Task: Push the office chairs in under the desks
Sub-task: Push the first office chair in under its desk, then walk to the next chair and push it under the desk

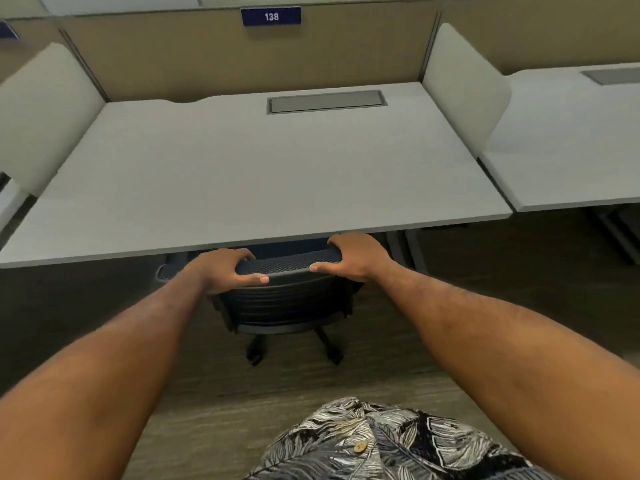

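The left hand (pixel 227 270) and the right hand (pixel 353 256) both hold the top of the chair (pixel 284 299). The fingers wrap over the top edge and the thumbs press on the back. The chair sits right at the front edge of the bench (pixel 242 174). Its seat looks tucked under, and only the back and the wheels (pixel 256 355) stick out.

If the push goes on, the fingers of the right hand could get pinched between the chair top and the bench edge, because they are very close. A hard push could also bang the chair into the bench leg (pixel 414 251).

A blue sign (pixel 270 16) on the wall behind the bench says 138.
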Motion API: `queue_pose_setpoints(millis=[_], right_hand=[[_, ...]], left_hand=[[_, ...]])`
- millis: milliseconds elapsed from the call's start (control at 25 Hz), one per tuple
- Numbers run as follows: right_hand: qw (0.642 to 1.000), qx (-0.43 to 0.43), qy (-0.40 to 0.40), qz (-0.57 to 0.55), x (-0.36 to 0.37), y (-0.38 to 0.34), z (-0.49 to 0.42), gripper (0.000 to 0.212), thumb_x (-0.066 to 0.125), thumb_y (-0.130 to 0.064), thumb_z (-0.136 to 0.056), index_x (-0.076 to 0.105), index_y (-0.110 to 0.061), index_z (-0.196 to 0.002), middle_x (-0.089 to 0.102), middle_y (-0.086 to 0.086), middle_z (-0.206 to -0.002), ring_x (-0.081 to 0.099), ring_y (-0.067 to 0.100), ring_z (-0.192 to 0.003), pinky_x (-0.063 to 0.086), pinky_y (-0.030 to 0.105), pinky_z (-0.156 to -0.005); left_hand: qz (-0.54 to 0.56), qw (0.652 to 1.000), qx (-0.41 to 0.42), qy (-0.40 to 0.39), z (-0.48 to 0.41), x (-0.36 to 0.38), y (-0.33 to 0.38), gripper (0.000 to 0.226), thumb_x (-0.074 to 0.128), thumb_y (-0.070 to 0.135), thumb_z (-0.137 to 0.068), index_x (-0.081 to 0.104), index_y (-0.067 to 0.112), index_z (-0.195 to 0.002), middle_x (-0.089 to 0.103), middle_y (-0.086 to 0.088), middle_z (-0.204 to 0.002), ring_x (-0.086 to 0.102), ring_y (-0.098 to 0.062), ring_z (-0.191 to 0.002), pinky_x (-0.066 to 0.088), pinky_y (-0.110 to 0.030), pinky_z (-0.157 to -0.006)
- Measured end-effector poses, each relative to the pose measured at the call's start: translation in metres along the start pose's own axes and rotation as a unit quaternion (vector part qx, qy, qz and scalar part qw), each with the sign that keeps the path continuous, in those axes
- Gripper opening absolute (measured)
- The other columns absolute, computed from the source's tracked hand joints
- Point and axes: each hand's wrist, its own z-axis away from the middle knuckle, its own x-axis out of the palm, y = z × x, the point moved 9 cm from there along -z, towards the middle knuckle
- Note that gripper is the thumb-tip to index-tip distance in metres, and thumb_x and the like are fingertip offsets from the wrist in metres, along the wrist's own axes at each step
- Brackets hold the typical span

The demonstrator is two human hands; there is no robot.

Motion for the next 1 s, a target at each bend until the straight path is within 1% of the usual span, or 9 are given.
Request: queue_pose_setpoints(millis=[80,200,280,360,520,640,720,840,1000], right_hand=[[0.999,0.026,0.045,-0.01,-0.018,0.025,0.022,0.093,0.045,-0.096,-0.071,0.063,-0.021,-0.123,0.067,0.0,-0.121,0.061,0.022,-0.11,0.051,0.042,-0.095],[0.992,0.079,0.1,0.002,-0.036,0.07,0.069,0.097,0.049,-0.092,-0.075,0.052,-0.02,-0.14,0.059,0.004,-0.137,0.054,0.024,-0.125,0.043,0.043,-0.107],[0.984,0.141,0.104,0.016,-0.042,0.107,0.111,0.107,0.043,-0.093,-0.076,0.044,-0.016,-0.15,0.049,0.009,-0.151,0.044,0.027,-0.139,0.032,0.045,-0.118],[0.973,0.21,0.093,0.014,-0.042,0.147,0.159,0.117,0.034,-0.096,-0.073,0.036,-0.015,-0.156,0.036,0.011,-0.161,0.031,0.027,-0.149,0.021,0.046,-0.124],[0.938,0.33,0.105,-0.018,-0.027,0.222,0.28,0.121,0.028,-0.098,-0.069,0.025,-0.019,-0.161,0.022,0.011,-0.167,0.017,0.026,-0.155,0.013,0.046,-0.126],[0.907,0.402,0.124,-0.031,-0.01,0.271,0.386,0.117,0.038,-0.094,-0.073,0.02,-0.021,-0.162,0.015,0.009,-0.17,0.011,0.025,-0.156,0.008,0.045,-0.127],[0.871,0.47,0.139,-0.036,-0.001,0.316,0.495,0.114,0.043,-0.091,-0.076,0.017,-0.021,-0.163,0.01,0.009,-0.171,0.007,0.025,-0.157,0.004,0.046,-0.126],[0.866,0.486,0.119,-0.021,0.004,0.341,0.56,0.115,0.043,-0.09,-0.078,0.011,-0.02,-0.164,0.002,0.009,-0.171,-0.001,0.025,-0.157,-0.001,0.047,-0.126],[0.81,0.573,0.123,-0.01,-0.015,0.401,0.72,0.117,0.04,-0.09,-0.08,0.002,-0.018,-0.164,-0.007,0.011,-0.171,-0.008,0.027,-0.157,-0.006,0.051,-0.126]], left_hand=[[-0.003,0.998,0.054,-0.015,-0.02,0.003,0.046,0.124,0.039,0.106,-0.056,0.047,0.027,-0.15,0.058,-0.001,-0.148,0.057,-0.021,-0.13,0.044,-0.041,-0.11],[-0.032,0.988,0.148,0.016,-0.048,0.007,0.14,0.121,0.038,0.101,-0.062,0.043,0.024,-0.154,0.055,-0.003,-0.152,0.054,-0.025,-0.134,0.044,-0.041,-0.109],[-0.038,0.977,0.209,0.035,-0.056,0.014,0.205,0.12,0.038,0.1,-0.062,0.042,0.023,-0.154,0.054,-0.004,-0.152,0.053,-0.026,-0.134,0.044,-0.043,-0.109],[-0.047,0.962,0.267,0.043,-0.059,0.027,0.272,0.122,0.036,0.101,-0.064,0.039,0.022,-0.156,0.046,-0.006,-0.158,0.044,-0.026,-0.142,0.037,-0.045,-0.116],[-0.137,0.925,0.355,-0.001,-0.046,0.095,0.393,0.117,0.034,0.1,-0.072,0.025,0.026,-0.162,0.019,-0.004,-0.171,0.017,-0.023,-0.157,0.011,-0.052,-0.127],[-0.206,0.895,0.395,0.021,-0.037,0.138,0.471,0.115,0.03,0.097,-0.075,0.017,0.026,-0.164,0.007,-0.003,-0.173,0.002,-0.021,-0.159,-0.001,-0.05,-0.127],[-0.243,0.873,0.421,0.048,-0.018,0.182,0.558,0.12,0.018,0.101,-0.072,0.015,0.025,-0.165,0.002,-0.004,-0.173,-0.003,-0.021,-0.159,-0.003,-0.051,-0.128],[-0.232,0.86,0.448,0.081,-0.003,0.201,0.615,0.134,0.0,0.104,-0.061,0.022,0.021,-0.164,0.008,-0.006,-0.173,0.002,-0.022,-0.159,0.0,-0.051,-0.127],[-0.246,0.81,0.527,0.068,0.048,0.271,0.771,0.132,-0.004,0.103,-0.064,0.023,0.021,-0.163,0.009,-0.007,-0.173,0.002,-0.022,-0.159,-0.002,-0.05,-0.126]])
